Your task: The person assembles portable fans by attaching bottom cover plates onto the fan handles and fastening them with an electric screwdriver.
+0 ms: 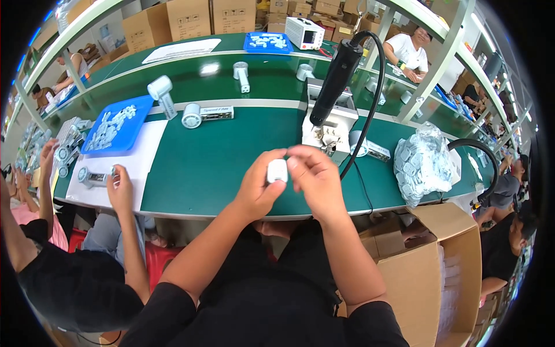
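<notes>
Above the table's near edge, my left hand [258, 180] is closed around a small whitish part [277, 171] with rounded corners. Its end faces me, and my left palm and fingers cover the sides. Close against the part's right side is my right hand [317, 184], fingers curled and thumb near the index finger. Whatever lies between those fingertips is too small to make out. Beyond my right hand, a black electric screwdriver [334, 84] hangs in front of a small bench machine [329, 136]. A pale handheld fan [370, 148] lies beside that machine.
More fans [203, 115] lie on the green bench [231, 150]. At left, a blue tray [115, 127] holds small parts, and a co-worker's hand [120, 188] is near another fan. A bag of parts [425, 165] sits at right, above an open carton [428, 277].
</notes>
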`<state>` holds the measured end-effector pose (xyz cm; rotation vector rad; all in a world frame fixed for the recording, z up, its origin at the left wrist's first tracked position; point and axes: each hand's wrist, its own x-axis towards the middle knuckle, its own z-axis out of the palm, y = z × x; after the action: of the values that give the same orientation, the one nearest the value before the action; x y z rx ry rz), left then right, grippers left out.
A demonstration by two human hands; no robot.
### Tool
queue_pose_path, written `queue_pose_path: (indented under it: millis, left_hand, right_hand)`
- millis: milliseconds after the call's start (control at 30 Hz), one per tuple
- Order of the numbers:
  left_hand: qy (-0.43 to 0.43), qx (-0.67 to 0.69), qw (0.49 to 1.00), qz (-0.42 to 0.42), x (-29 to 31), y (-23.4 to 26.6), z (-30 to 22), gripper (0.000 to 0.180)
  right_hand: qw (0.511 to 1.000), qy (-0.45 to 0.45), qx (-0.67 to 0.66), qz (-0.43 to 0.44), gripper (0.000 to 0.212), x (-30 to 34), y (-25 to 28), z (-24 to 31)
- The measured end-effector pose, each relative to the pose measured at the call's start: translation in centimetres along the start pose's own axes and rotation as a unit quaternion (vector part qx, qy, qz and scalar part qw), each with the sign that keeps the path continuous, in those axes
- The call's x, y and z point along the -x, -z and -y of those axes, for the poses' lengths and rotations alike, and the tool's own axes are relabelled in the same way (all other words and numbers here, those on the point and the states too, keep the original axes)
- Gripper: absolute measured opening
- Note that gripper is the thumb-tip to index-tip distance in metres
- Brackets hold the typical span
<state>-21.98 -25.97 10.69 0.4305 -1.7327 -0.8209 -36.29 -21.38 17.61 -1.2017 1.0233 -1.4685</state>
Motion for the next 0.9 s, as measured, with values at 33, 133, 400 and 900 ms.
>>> queue_pose_path:
  millis: [33,133,400,900]
  left_hand:
    - [0.039,0.04,0.998,-0.001,0.0,0.2,0.6,0.059]
    - [0.03,0.101,0.993,-0.056,-1.3,0.3,0.8,0.043]
    - [0.059,0.082,0.993,-0.057,-2.6,-0.3,1.9,0.055]
    - [0.075,0.095,0.992,-0.04,-2.8,-0.6,2.0,0.056]
  right_hand:
    - [0.997,0.045,-0.011,-0.055,0.025,-0.5,0.4,0.2]
    - [0.903,0.304,0.144,-0.267,0.042,-5.3,2.4,0.8]
    - [0.989,0.124,-0.046,-0.061,0.03,-12.6,5.7,5.4]
    - [0.978,0.159,0.009,-0.138,0.024,-12.6,7.5,4.8]
